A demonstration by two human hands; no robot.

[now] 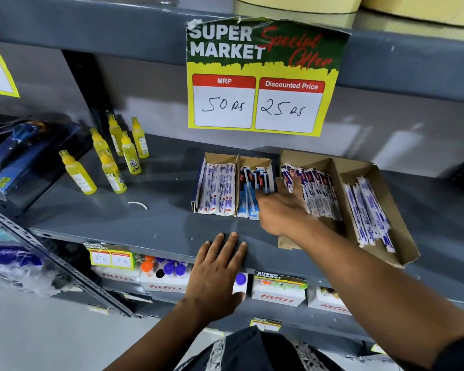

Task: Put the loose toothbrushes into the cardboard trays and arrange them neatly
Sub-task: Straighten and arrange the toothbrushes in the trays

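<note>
Grey metal shelving [134, 218] fills my view, with a yellow and green price sign [260, 76] hanging above my right hand, reading 50 and 25. My right hand [281, 207] reaches forward onto the shelf, between 2 cardboard trays, its fingers spread. The fingertips on its left side touch the blue and black toothbrush packs [253, 188] in the right compartment of the small tray [217, 158]; I cannot tell whether they grip any of those packs. Further left of that hand, in the same tray's other compartment, lie white toothbrush packs [217, 188], stacked side by side. Just right of my right hand, its other fingers overlap the white and blue packs [319, 191] in the left compartment of the large tray [386, 250]. Beyond those, well right of the hand, more packs [367, 210] lie slanted in the far compartment. My left hand [217, 269] rests flat on the shelf's front edge, below and left of the small tray, fingers together, holding nothing. Far to its left stand 6 yellow glue bottles [110, 159]. Beneath it, on the lower shelf, sit white boxes [277, 294] with red lettering.
</note>
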